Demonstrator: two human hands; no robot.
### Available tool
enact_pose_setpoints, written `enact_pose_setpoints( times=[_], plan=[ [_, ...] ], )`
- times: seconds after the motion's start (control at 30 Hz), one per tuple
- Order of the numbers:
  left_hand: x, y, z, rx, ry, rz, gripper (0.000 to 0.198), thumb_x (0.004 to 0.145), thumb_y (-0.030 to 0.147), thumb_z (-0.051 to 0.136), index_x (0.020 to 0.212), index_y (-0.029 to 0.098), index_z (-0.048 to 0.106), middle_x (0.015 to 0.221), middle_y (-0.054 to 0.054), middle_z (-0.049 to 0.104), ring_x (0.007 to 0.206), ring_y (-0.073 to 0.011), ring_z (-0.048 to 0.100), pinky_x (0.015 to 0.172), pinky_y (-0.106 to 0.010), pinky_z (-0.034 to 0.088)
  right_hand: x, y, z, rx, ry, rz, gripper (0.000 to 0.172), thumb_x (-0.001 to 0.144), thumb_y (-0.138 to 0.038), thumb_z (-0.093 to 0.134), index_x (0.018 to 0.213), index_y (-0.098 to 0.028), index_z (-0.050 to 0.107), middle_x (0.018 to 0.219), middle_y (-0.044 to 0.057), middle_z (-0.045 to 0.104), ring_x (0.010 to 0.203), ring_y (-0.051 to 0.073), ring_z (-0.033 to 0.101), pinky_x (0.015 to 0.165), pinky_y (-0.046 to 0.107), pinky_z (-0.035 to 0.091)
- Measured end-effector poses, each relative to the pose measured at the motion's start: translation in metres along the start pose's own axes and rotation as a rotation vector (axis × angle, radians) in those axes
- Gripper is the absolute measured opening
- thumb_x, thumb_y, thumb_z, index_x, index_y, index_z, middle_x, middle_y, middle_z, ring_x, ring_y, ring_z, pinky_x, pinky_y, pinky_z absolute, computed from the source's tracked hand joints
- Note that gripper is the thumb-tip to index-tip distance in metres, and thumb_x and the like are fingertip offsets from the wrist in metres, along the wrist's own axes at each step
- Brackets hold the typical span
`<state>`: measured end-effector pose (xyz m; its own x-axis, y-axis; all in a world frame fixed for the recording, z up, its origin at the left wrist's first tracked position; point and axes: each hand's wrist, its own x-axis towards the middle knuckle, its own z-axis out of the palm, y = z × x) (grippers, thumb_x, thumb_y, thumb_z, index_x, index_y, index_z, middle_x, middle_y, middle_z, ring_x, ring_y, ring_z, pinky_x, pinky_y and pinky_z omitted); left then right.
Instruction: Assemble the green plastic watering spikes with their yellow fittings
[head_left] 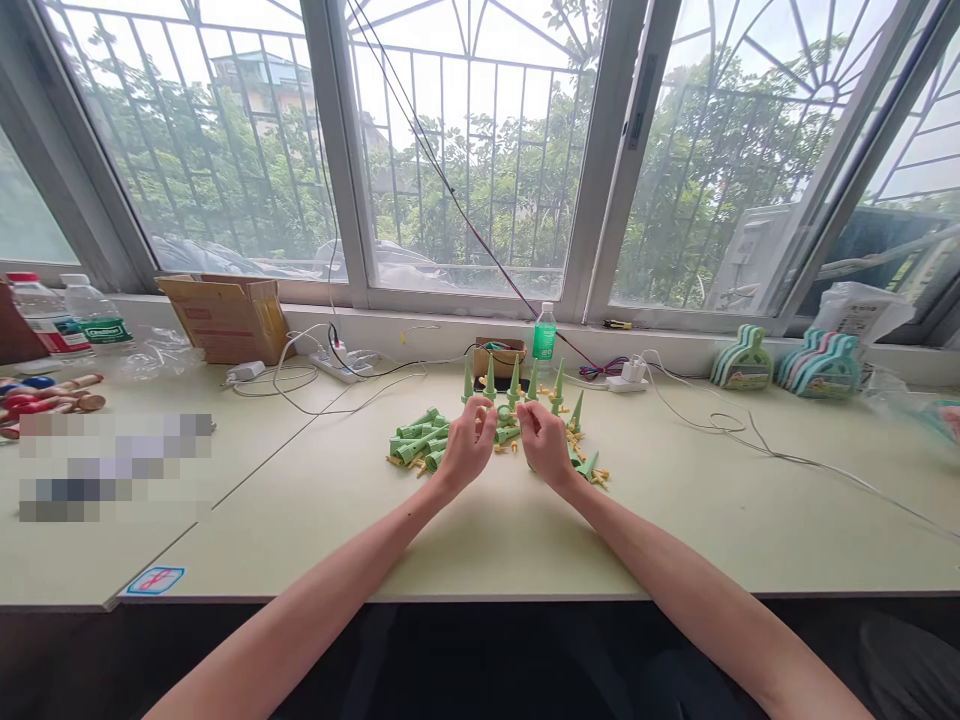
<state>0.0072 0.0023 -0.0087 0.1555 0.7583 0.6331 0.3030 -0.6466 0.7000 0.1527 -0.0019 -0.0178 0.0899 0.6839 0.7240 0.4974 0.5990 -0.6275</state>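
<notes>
My two bare arms reach out over the pale table (315, 520). My left hand (466, 445) and right hand (543, 442) are close together, fingers curled. Both pinch one small green piece (504, 413) between them. A heap of green cones (416, 440) lies just beside my left hand. The standing cones (514, 385) make a row behind, near a green bottle (544, 340).

Green cone spikes (420, 436) look like smooth, slightly glossy plastic; the tabletop (480, 520) is matt pale laminate; the box (225, 315) is rough brown cardboard.
</notes>
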Motion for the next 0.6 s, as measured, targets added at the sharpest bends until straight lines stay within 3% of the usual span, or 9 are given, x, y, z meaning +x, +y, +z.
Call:
enact_pose_setpoints(
  times=[0.17,0.33,0.6],
  plan=[
    [-0.0011,0.0022,-0.0013,-0.085,-0.119,-0.11,0.028,0.096,0.047,0.036,0.103,0.022,0.044,0.059,0.006,0.052,0.039,-0.0069,0.043,0.041,-0.018,0.035,-0.0012,0.0009,0.0002,0.044,-0.028,-0.022,0.038,0.096,-0.043,0.04,0.067,-0.019,0.045,0.054,-0.005,0.036,0.05,0.01,0.031,0.051,0.023,0.028],
    [-0.0021,0.0044,-0.0032,-0.174,-0.205,-0.135,0.033,0.094,0.051,0.037,0.106,0.021,0.043,0.063,0.005,0.055,0.037,-0.0075,0.045,0.037,-0.018,0.036,-0.0015,0.0039,0.0009,0.064,-0.023,-0.013,0.037,0.096,-0.043,0.041,0.067,-0.019,0.043,0.053,-0.006,0.035,0.049,0.009,0.03,0.05,0.023,0.027],
    [-0.0019,0.0016,-0.0046,-0.177,-0.246,-0.124,0.033,0.092,0.049,0.041,0.111,0.021,0.041,0.07,0.003,0.056,0.042,-0.0063,0.047,0.039,-0.017,0.038,-0.0004,0.0056,0.0018,0.042,-0.024,-0.011,0.038,0.096,-0.043,0.04,0.065,-0.02,0.038,0.051,-0.006,0.033,0.048,0.009,0.028,0.048,0.023,0.025]
  ],
)
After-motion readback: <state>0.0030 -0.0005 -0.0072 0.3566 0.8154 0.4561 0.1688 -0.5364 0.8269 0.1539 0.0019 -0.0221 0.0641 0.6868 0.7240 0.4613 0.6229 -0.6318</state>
